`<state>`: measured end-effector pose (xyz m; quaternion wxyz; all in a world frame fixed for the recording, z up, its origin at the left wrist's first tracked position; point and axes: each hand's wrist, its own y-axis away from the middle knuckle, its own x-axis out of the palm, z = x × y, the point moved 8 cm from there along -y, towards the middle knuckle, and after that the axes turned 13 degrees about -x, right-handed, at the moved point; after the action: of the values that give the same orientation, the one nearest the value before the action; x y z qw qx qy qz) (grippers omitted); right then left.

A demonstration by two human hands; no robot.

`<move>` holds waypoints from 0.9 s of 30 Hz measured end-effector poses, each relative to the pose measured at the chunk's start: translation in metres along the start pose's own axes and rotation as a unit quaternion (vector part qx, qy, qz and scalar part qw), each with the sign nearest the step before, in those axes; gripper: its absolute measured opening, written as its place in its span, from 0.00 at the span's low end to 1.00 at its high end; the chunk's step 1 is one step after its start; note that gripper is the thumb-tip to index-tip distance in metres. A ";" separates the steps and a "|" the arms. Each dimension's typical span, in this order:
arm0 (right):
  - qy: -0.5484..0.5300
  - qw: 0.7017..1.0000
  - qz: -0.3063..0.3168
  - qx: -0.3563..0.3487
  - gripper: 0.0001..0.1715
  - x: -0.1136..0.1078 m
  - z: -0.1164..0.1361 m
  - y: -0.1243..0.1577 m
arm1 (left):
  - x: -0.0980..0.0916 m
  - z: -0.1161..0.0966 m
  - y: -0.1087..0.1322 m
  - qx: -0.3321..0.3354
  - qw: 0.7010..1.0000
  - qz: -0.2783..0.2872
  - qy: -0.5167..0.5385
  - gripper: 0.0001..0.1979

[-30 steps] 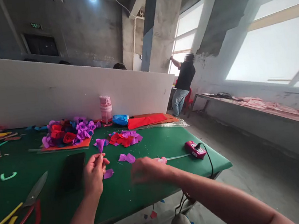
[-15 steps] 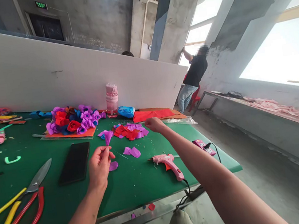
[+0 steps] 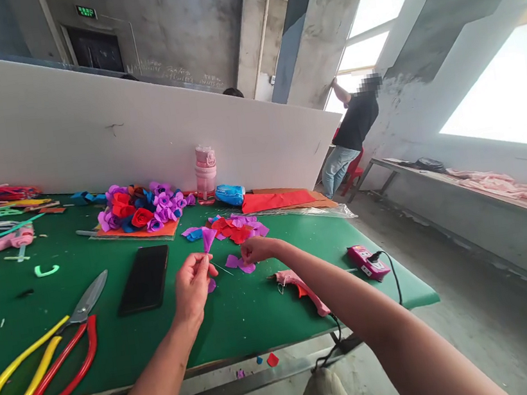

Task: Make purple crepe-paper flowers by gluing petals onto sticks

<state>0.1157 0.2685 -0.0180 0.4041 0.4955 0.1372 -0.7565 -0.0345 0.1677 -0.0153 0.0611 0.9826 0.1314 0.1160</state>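
Head view — purple petal [image 3: 209,238] upright atop left hand [image 3: 192,289], pinched.

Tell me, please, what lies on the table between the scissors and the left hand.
In the head view, a black phone lies on the green table, between the scissors and the left hand.

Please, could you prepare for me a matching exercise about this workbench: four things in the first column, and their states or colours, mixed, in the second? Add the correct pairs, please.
Column 1
1. Scissors
2. Smartphone
3. Water bottle
4. Left hand

Column 2
A. Standing upright in front of the white panel
B. Pinching a purple petal
C. One yellow handle, one red handle
D. Black, lying flat on the green tabletop

Pairs: 1-C, 2-D, 3-A, 4-B
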 end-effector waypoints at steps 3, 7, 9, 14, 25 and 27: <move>0.003 0.999 -0.037 0.000 0.04 -0.011 -0.001 0.010 | 0.004 0.000 0.000 0.007 1.000 0.007 -0.004 0.15; -0.015 0.996 -0.082 -0.003 0.08 -0.015 -0.003 0.015 | 0.013 0.000 0.005 0.026 0.999 0.023 -0.035 0.15; -0.026 0.995 -0.094 -0.006 0.11 -0.011 -0.002 0.011 | 0.016 0.000 0.007 0.029 0.998 0.026 -0.050 0.15; -0.067 0.989 -0.133 -0.004 0.09 -0.008 0.001 0.002 | 0.015 0.001 0.005 0.033 0.997 0.022 -0.059 0.15; -0.432 0.822 -0.371 -0.020 0.16 -0.004 0.046 0.055 | 0.019 -0.003 0.010 -0.013 0.999 0.038 0.025 0.21; -0.568 0.711 -0.414 -0.013 0.21 0.012 0.053 0.061 | 0.023 -0.003 0.015 -0.024 0.997 0.065 0.033 0.22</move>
<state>0.1256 0.1915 0.0083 0.0583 -0.1392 0.0834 -0.9850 -0.0104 0.1602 -0.0054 0.0723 0.9830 0.0663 0.1552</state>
